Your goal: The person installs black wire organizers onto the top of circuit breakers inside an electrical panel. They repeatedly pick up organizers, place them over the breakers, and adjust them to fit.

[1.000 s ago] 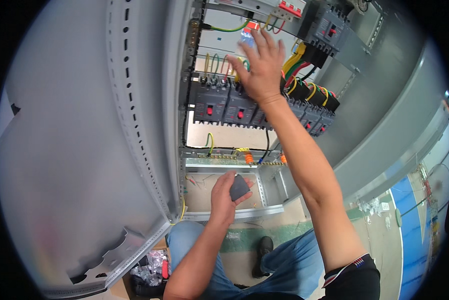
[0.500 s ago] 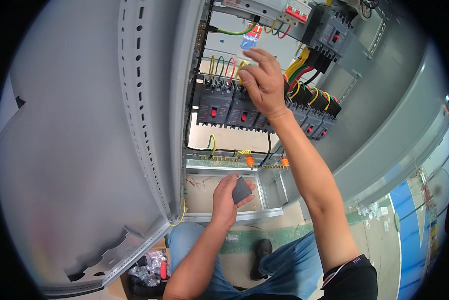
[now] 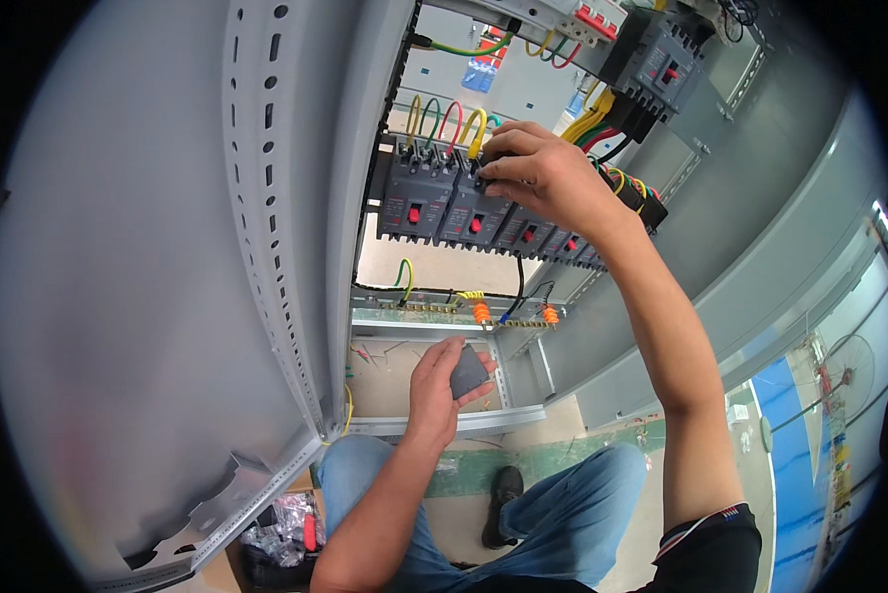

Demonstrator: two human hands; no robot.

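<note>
My left hand (image 3: 434,390) is low, in front of the cabinet's bottom frame. Its fingers and thumb hold a flat, dark grey plastic piece (image 3: 470,373). Higher up, my right hand (image 3: 552,178) reaches to the upper end of the second circuit breaker (image 3: 476,212) in a row. Its fingers are curled together beside that breaker's terminals, near a thick yellow wire (image 3: 476,133); whatever they grip is hidden. The leftmost breaker (image 3: 416,198) has a red toggle and thin yellow, green and red wires looping above it. My forearm and hand partly cover the breakers farther right.
The grey cabinet door (image 3: 147,247) stands on the left. A larger breaker (image 3: 663,64) is mounted at upper right. Below the row runs a brass terminal bar (image 3: 424,307) with orange insulators (image 3: 481,313). A box with plastic bags (image 3: 291,534) sits by my left leg.
My right hand has come down and closer to the second breaker's terminals, its fingers curling in. The left hand keeps the grey piece; the whole view has shifted slightly.
</note>
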